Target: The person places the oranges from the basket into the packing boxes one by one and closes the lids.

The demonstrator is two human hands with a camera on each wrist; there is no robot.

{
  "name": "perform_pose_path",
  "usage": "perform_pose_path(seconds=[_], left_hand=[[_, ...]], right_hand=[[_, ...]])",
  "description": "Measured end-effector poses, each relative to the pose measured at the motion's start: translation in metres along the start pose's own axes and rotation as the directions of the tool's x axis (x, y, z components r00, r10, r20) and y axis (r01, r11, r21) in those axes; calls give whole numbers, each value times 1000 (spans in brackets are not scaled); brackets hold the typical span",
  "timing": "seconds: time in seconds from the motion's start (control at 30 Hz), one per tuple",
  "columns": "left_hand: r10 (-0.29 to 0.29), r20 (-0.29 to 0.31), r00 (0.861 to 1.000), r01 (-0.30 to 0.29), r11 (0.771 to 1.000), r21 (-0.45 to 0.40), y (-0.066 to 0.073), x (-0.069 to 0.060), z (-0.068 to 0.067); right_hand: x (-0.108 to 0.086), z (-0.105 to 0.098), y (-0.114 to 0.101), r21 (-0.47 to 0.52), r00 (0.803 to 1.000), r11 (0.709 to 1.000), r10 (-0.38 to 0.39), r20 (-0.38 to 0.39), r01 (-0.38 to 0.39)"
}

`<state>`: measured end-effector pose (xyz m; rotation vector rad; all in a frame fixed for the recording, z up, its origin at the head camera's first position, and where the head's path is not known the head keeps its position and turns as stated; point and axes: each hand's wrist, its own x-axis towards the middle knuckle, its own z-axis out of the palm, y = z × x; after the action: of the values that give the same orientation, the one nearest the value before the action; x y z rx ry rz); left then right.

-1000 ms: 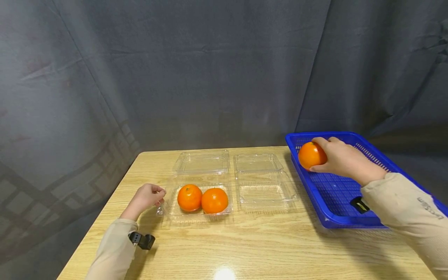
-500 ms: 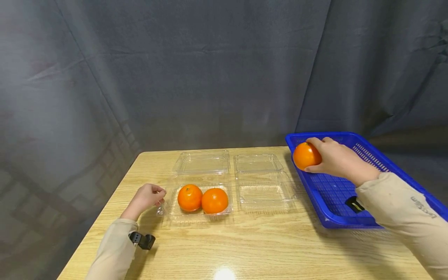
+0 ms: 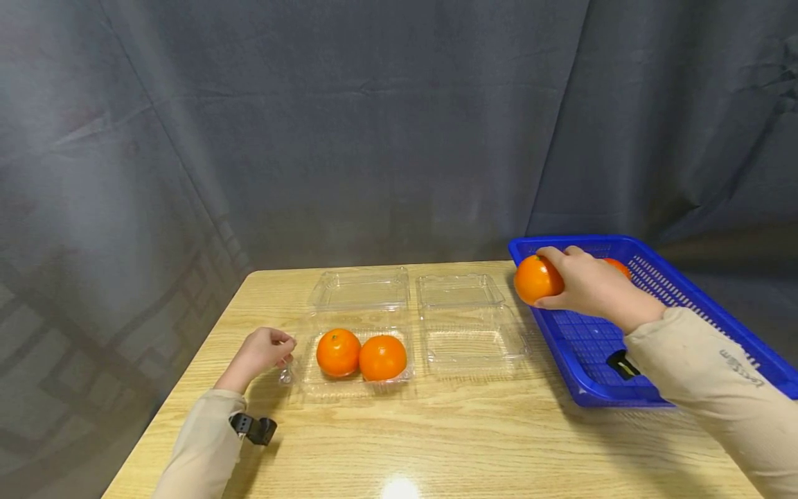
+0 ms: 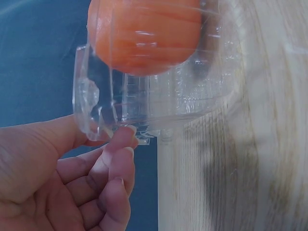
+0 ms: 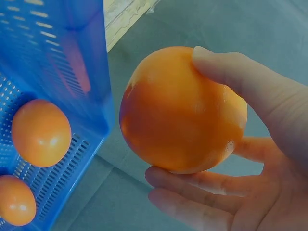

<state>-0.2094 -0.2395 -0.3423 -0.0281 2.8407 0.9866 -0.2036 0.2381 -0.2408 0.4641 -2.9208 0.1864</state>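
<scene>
My right hand [image 3: 588, 286] grips an orange [image 3: 537, 280] over the left rim of a blue plastic basket [image 3: 582, 395]. In the right wrist view, thumb and fingers span this orange [image 5: 183, 110], and two more oranges lie in the basket. My left hand [image 3: 260, 355] pinches the left edge of an open clear plastic clamshell container [image 3: 321, 390]; in the left wrist view its thumb is partly behind the plastic [image 4: 98, 103]. Two oranges sit side by side in that container's base, the left one [image 3: 338, 353] touching the right one [image 3: 383, 357].
A second open clear clamshell container [image 3: 467, 343] lies right of the first, with nothing in its base. Both lids lean back towards the far table edge. Wooden tabletop [image 3: 474, 436] spreads in front. A grey curtain [image 3: 386, 138] hangs behind.
My right hand has carried its orange a little left, from inside the basket to over its left rim. Another orange in the basket now shows behind the hand. The left hand stays put.
</scene>
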Motion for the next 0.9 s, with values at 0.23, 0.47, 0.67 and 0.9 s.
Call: perform_pose_path(seconds=[0.23, 0.47, 0.67, 0.9], left_hand=[[1, -3, 1000, -1, 1000, 2, 0, 1, 0], [7, -2, 1000, -7, 1000, 0, -1, 1, 1], [8, -2, 1000, -8, 1000, 1, -1, 1, 0], [4, -5, 1000, -4, 1000, 9, -1, 1, 0]], right_hand=[[1, 1, -3, -2, 1000, 1000, -11, -6, 11], [1, 2, -6, -1, 1000, 1000, -16, -7, 16], [2, 4, -9, -3, 999, 999, -33, -20, 33], [4, 6, -13, -1, 999, 999, -39, -25, 39]])
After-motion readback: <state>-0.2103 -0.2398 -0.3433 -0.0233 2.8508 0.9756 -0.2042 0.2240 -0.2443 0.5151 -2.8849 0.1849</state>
